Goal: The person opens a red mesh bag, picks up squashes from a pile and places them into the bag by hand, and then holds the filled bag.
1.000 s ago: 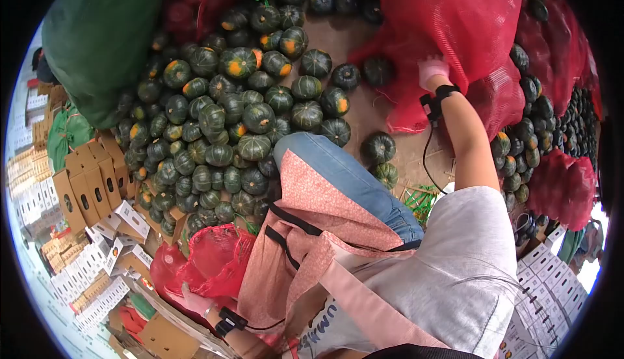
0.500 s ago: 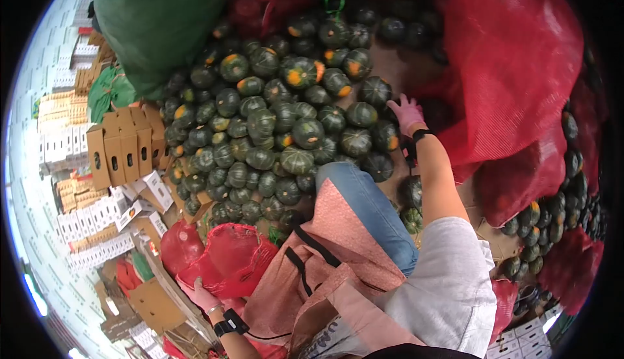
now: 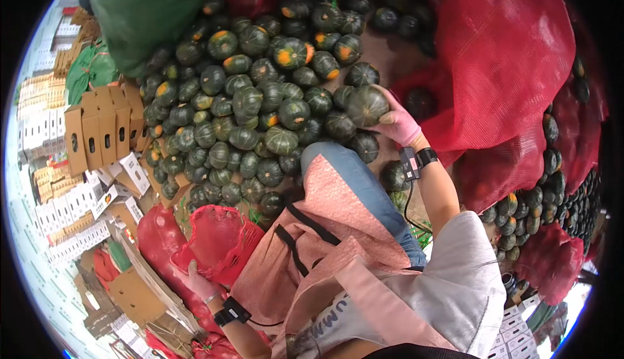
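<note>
My right hand, in a pink glove, is closed around a dark green pumpkin at the right side of a big pile. Fingers and thumb wrap its right side, and it looks raised over the neighbouring pumpkins. Low on the left, my gloved left hand grips the rim of a red mesh bag, whose mouth is spread wide beside my lap. The pile of green pumpkins, some with orange patches, fills the space in front of my knee.
Large red mesh sacks stand on the right, with more pumpkins behind them. A full green sack rises at the upper left. Brown cartons and white boxes are stacked on the left.
My right hand, earlier reaching empty with fingers spread at the pile's right edge, now holds a pumpkin. My left hand stays on the mesh bag. The view has shifted slightly.
</note>
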A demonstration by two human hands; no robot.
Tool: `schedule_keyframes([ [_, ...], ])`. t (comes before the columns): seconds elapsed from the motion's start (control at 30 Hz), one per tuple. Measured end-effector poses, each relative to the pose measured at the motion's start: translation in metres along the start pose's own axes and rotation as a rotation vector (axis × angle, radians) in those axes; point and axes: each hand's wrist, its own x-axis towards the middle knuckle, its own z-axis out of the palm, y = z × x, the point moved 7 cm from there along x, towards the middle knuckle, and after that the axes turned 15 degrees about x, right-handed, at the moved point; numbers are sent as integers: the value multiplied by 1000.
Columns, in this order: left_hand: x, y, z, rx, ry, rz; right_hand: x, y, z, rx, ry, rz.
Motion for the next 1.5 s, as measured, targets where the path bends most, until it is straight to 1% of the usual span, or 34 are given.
schedule_keyframes([
  [0.07, -10, 14, -1, 130, -7, 45, 9, 36, 42, -53, -91, 133],
  [0.1, -12, 14, -1, 124, -20, 41, 18, 61, 55, -268, -80, 181],
  [0.13, -14, 13, -1, 118, -32, 37, 31, 91, 74, -661, -132, 127],
  [0.2, -24, 18, 0, -59, -151, -7, 42, 174, 105, -749, -224, 33],
  [0.23, -28, 19, 3, -154, -209, -24, 37, 221, 124, -541, -105, 242],
  [0.27, -28, 12, -6, -16, -69, 9, 37, 267, 135, -655, -212, 149],
  [0.33, -35, 20, -14, -23, -43, 77, 16, 353, 151, -725, -323, 241],
  [0.37, -39, 23, -19, -24, -32, 111, 2, 396, 144, -785, -480, 62],
  [0.4, -39, 16, -28, 41, 14, 176, -12, 408, 158, -802, -787, 366],
  [0.43, -39, 9, -38, 107, 66, 237, -31, 407, 162, -792, -1090, 673],
  [0.5, -47, 14, -39, 477, 176, 587, -13, 337, 154, -945, -967, 469],
  [0.57, -46, 4, -37, -51, 176, 206, 27, 242, 114, -1235, -509, 234],
  [0.6, -47, 0, -39, 113, 219, 350, 46, 187, 88, -1406, -274, 107],
  [0.63, -49, -7, -41, 278, 262, 495, 61, 134, 45, -1739, 54, -130],
  [0.67, -43, -25, -45, 321, 215, 438, 68, 88, 8, -1895, 534, -6],
  [0.7, -38, -44, -49, 367, 168, 383, 72, 62, -15, -2019, 748, -4],
  [0.73, -33, -53, -47, 319, 114, 326, 81, 52, -29, -2084, 757, 74],
  [0.77, -31, -34, -37, 275, 63, 273, 89, 48, -42, -2142, 764, 154],
  [0.8, -33, -11, -29, 109, 114, 244, 94, 44, -58, -2089, 793, 125],
  [0.87, -16, -40, -32, -130, 99, 91, 96, 38, -64, -2037, 804, 34],
  [0.93, -10, -54, -40, -53, 95, 104, 93, 27, -68, -1953, 838, 37],
  [0.97, -9, -49, -40, 136, 99, 195, 88, 17, -73, -1889, 858, 0],
  [1.03, -7, -42, -29, 278, 104, 277, 77, -2, -82, -1586, 763, -386],
  [1.1, -5, -42, -24, 199, 106, 203, 54, 15, -109, -475, 738, -142],
  [1.17, -1, -48, -22, 121, 106, 31, 50, 21, -114, -225, 621, -79],
  [1.2, 2, -54, -24, 84, 105, -75, 47, 25, -101, -167, 644, -55],
  [1.23, 7, -62, -25, 81, 88, -14, 49, 31, -91, -128, 620, -51],
  [1.27, 13, -71, -27, 75, 70, 47, 63, 21, -98, -775, 410, -256],
  [1.3, 17, -79, -28, 69, 51, 107, 68, 28, -78, -828, 329, -317],
  [1.33, 9, -42, -16, -94, 62, 18, 73, 35, -56, -878, 249, -380],
  [1.37, 9, -42, -16, 68, 46, 58, 71, 44, -7, -339, 316, -309],
  [1.43, 9, -41, -16, 394, 36, 144, 55, 45, 17, -513, -31, -59],
  [1.47, 20, -61, -18, 215, 62, 134, 41, 41, 7, -708, -6, -31],
  [1.5, 29, -79, -20, 228, 35, 169, 23, 16, -10, -1451, 182, -116],
])
